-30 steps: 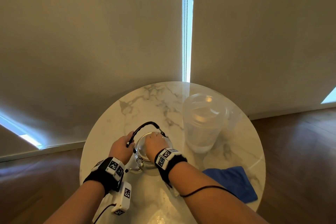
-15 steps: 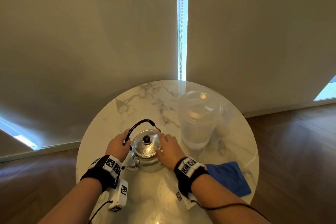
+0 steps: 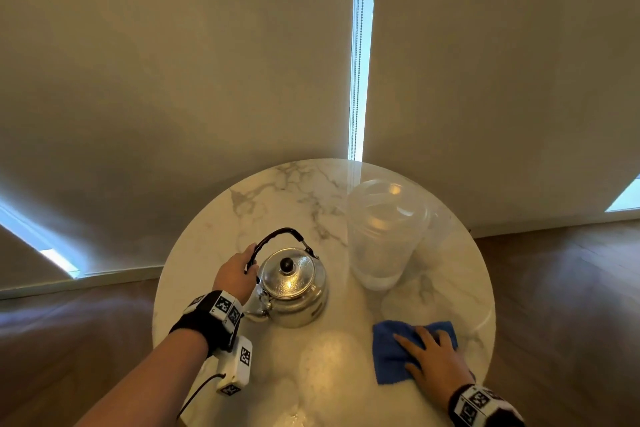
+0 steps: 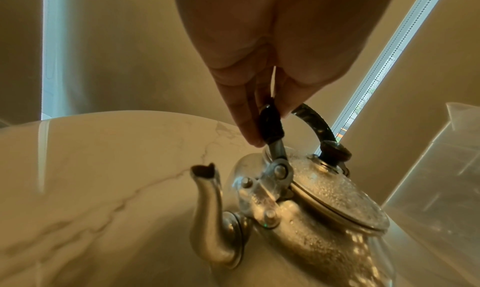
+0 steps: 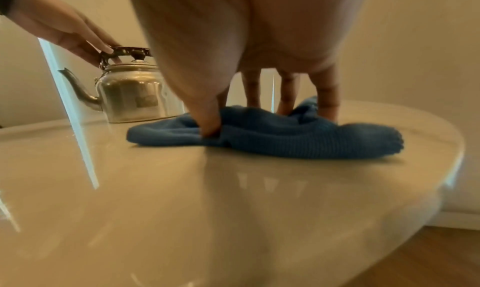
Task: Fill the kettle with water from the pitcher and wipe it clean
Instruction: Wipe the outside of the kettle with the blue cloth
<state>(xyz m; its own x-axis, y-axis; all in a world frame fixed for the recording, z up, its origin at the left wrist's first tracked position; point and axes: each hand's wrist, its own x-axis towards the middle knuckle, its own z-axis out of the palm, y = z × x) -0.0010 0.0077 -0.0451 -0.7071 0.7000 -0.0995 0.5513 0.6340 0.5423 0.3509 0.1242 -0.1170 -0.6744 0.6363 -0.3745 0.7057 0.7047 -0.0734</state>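
The round marble worktop point(image 3: 214, 229) carries everything, and the kettle point(image 3: 294, 291) near its middle is the landmark here. Beyond and to the right of the kettle stands the clear pitcher point(image 3: 381, 236), upright, lid on, apart from both hands. Nearer than the kettle and to its right lies the blue cloth point(image 3: 391, 354).

What has changed is the right hand point(image 3: 433, 364): half a second ago it was against the kettle's right flank, just after setting the lid point(image 3: 287, 270) in place; now it has crossed to the cloth and lies spread on it, fingertips pushing down into the fabric, which bunches under them but is not yet lifted. The grip there is flat and open, pressing rather than clutching.

The left hand point(image 3: 235, 276) has stayed at the kettle's left side, its grip pinched round the lower end of the dark handle point(image 3: 277, 236).

My reading: filling looks finished, lid seated, and the wiping stage is starting, with the left hand steadying the kettle for it.
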